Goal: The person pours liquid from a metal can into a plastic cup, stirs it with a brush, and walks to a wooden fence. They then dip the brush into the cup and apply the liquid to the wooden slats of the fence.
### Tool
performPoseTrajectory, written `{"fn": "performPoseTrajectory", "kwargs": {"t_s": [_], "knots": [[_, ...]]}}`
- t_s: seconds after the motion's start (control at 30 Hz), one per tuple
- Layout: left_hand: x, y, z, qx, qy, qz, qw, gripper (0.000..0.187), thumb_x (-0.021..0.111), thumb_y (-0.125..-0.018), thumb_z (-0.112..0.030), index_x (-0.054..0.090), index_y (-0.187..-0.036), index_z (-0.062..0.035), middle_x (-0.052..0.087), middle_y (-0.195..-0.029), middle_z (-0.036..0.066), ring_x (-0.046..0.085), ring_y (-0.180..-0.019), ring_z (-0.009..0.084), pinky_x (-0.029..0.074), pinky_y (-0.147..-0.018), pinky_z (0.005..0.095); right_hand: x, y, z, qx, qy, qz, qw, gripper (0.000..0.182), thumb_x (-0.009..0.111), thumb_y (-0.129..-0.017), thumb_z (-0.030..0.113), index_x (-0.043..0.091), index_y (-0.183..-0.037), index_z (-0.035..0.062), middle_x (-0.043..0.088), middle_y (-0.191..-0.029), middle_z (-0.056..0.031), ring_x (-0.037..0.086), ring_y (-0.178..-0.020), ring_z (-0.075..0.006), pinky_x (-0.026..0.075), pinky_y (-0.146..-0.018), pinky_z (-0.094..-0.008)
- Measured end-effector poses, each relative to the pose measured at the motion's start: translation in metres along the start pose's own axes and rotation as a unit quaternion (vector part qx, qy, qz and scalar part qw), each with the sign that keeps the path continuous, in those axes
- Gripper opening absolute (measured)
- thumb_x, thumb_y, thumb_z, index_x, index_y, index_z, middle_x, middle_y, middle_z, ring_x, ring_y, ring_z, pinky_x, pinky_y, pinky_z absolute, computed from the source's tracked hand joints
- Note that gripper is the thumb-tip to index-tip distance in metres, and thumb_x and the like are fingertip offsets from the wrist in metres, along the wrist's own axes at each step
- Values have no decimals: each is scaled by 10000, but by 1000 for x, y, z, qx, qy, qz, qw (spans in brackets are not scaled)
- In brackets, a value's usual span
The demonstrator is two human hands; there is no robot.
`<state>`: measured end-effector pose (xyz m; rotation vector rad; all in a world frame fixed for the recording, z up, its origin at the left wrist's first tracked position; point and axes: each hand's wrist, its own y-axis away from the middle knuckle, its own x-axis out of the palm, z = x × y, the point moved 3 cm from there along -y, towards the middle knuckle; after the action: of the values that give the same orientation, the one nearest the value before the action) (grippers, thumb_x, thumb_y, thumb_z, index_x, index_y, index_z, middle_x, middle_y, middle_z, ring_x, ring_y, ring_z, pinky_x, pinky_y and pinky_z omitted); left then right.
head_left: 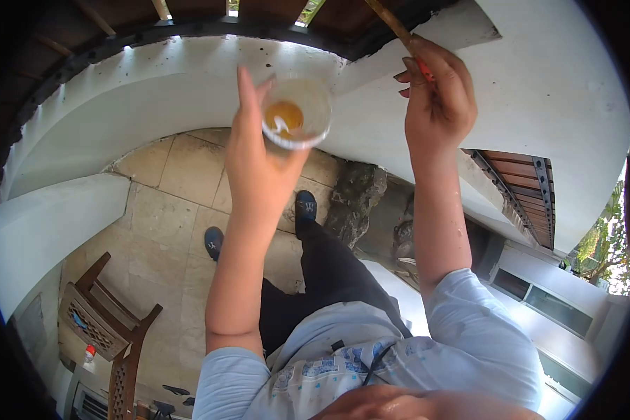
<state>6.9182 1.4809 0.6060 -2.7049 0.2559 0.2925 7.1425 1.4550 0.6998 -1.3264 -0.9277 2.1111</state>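
My left hand (248,150) is closed around a clear plastic cup (316,105), which is slightly blurred. Amber liquid (284,117) lies at the bottom of the cup. Higher up on the right, my right hand (442,91) grips a thin brush-like stick (392,22), yellowish brown with a red end between the fingers. The stick points up and left towards the dark wooden slats (70,31); its far tip is out of view.
A white curved wall (147,101) runs below the slats. On the tiled floor (164,245) stands a brown wooden chair (108,318), with a red-capped bottle (89,352) near it. Rough dark stone (357,199) lies right of my shoes (305,206). A slatted opening (518,189) is at right.
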Motion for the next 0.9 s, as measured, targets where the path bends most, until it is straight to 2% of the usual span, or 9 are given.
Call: {"fn": "performPoseTrajectory", "kwargs": {"t_s": [0.13,0.2,0.33,0.4,0.43,0.53,0.57,0.73,0.9], "knots": [[-52,76,-11,-47,22,44,998,1208,902,-774,44,156,-1722,-2,591,-1529,220,625,-1360,327,485,-1162,449,16,17,-6,-44,36,-67,996,291,694,-965,-124,736,-1225,-1,731,-1202,-179,756,-866,-171,647,-636,-255],[-80,116,-15,-87,37,58,994,1256,913,-752,55,124,-1727,-5,573,-1535,241,615,-1367,335,484,-1164,453,24,28,-8,-28,10,-114,993,398,743,-861,-154,771,-1200,53,753,-1200,-177,749,-921,-250,647,-736,-321],[-138,183,-34,-139,-3,90,986,1287,917,-740,63,97,-1729,-6,571,-1532,246,613,-1366,341,482,-1165,454,36,34,0,-47,37,-132,989,424,759,-848,-148,777,-1211,70,743,-1227,-171,738,-884,-236,638,-740,-319],[-160,210,-43,-246,66,81,964,1294,918,-739,55,87,-1728,-3,576,-1525,236,617,-1361,335,483,-1161,446,42,37,-1,-41,40,-118,991,438,760,-851,-143,778,-1229,78,733,-1243,-170,726,-855,-219,630,-741,-318],[-170,221,-50,-262,66,70,960,1296,918,-733,56,90,-1728,-4,582,-1518,222,621,-1357,322,488,-1153,437,43,39,-1,-53,57,-89,993,345,734,-938,-109,764,-1235,63,693,-1286,-170,756,-880,-201,655,-736,-300],[-189,240,-71,-274,48,54,959,1305,922,-728,53,87,-1729,-6,577,-1524,215,621,-1357,312,500,-1142,428,56,56,-2,7,97,-23,995,296,777,-931,-50,768,-1190,92,719,-1249,-136,759,-901,-225,640,-752,-325],[-194,246,-76,-269,55,48,960,1311,921,-728,55,79,-1730,-9,569,-1536,208,617,-1363,310,499,-1144,432,58,63,-5,67,103,-9,992,252,800,-932,14,766,-1157,121,739,-1211,-93,762,-954,-266,631,-776,-357],[-205,247,-115,-271,51,36,961,1332,922,-730,56,52,-1736,-28,539,-1562,223,586,-1401,339,492,-1155,449,65,71,-8,132,91,45,986,206,778,-973,106,766,-1173,153,741,-1212,-56,755,-1006,-301,631,-800,-389],[-213,241,-155,-264,50,14,963,1388,923,-712,67,2,-1742,-60,494,-1591,241,540,-1444,381,463,-1191,475,33,27,12,161,79,90,980,211,765,-991,161,761,-1201,176,741,-1218,-45,749,-1018,-315,629,-819,-401]]}}
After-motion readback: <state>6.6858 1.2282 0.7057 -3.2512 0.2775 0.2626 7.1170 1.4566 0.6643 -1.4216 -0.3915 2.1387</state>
